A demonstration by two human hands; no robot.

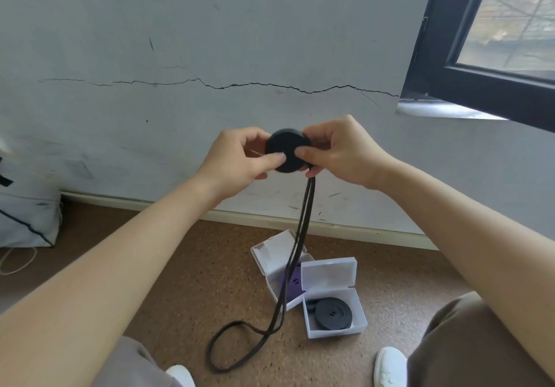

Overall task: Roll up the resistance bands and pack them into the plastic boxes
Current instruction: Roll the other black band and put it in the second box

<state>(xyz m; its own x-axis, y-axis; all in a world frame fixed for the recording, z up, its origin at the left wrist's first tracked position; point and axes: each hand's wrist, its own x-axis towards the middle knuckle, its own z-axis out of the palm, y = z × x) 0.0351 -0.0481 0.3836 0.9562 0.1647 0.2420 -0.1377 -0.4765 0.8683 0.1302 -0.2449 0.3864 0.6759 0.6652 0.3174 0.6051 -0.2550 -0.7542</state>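
A black resistance band [287, 150] is partly wound into a round coil held up in front of the wall. My left hand [240, 155] pinches the coil's left side, and my right hand [339, 149] pinches its right side. The band's loose tail [295, 254] hangs straight down from the coil and ends in a loop [231, 347] on the floor. Below stand two open clear plastic boxes: the left one [276, 254] holds a purple band [295, 284], the right one [333, 278] holds a coiled black band [333, 313].
The floor is brown and speckled, with a pale skirting board [180, 209] along a cracked grey wall. A grey bag [27, 218] sits at the far left. A dark-framed window [480, 80] is at the upper right. My knees and white shoes [390, 368] frame the bottom.
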